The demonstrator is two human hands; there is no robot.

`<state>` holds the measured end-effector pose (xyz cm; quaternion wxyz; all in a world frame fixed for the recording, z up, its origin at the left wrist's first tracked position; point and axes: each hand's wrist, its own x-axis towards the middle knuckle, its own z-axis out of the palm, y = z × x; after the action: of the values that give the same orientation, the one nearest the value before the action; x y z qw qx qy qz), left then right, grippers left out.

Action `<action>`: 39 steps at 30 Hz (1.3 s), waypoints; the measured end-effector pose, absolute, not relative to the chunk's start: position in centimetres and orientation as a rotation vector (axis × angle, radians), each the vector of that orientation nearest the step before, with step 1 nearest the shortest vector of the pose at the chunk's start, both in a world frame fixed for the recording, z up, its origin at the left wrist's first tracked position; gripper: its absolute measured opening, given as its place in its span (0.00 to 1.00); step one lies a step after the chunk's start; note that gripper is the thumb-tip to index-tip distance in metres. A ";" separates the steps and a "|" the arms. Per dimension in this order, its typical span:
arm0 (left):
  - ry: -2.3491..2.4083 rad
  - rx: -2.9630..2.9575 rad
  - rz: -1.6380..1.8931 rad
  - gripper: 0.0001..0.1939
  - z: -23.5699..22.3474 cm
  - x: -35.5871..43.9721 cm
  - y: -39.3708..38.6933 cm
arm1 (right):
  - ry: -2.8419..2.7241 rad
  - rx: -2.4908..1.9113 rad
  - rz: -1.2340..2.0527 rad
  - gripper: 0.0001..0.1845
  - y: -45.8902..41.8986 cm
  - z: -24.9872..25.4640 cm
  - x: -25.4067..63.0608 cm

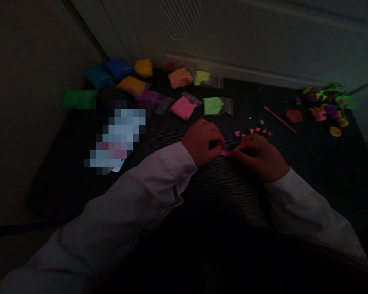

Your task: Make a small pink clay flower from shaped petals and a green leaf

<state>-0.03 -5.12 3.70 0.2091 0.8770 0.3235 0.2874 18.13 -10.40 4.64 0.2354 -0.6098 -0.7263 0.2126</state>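
On the dark table, small flattened pink clay pieces [224,153] lie in a short row between my two hands. My left hand [202,143] is curled, its thumb and fingertips closed at the left end of the row. At the right end, my right hand [260,157] pinches a small pink clay piece [230,154] between thumb and forefinger. Just beyond the right fingers sit several small pink clay buds with green bits [250,131]. One more bud [261,122] lies slightly farther back. The dim light hides fine detail at the fingertips.
A pink clay tool [280,119] lies by a reddish-brown clay lump [294,116]. Finished-looking clay figures [328,106] cluster at the far right. Bags of coloured clay, including pink [184,107] and light green [213,105], line the back. A lit, pixelated screen [119,136] is at left.
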 end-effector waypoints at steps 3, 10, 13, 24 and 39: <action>0.901 2.472 0.735 0.07 3.3 0.0 -5.1 | -2.005 -1.742 0.568 0.07 -10.3 4.5 18.0; 0.877 2.529 0.663 0.08 3.0 0.0 -5.3 | -2.023 -1.800 0.563 0.08 -10.2 4.5 17.7; 0.877 2.545 0.660 0.08 2.9 0.0 -5.4 | -2.019 -1.816 0.547 0.08 -10.2 4.5 17.6; 0.859 2.555 0.671 0.08 2.8 0.0 -5.4 | -1.964 -1.853 0.515 0.07 -10.1 4.2 17.4; 0.828 2.556 0.670 0.08 2.8 0.1 -5.4 | -1.937 -1.824 0.592 0.07 -10.1 4.4 17.6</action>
<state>0.12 -5.40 2.76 0.1852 0.9071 0.2939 0.2379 17.64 -10.06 4.42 0.2063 -0.6549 -0.6953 0.2125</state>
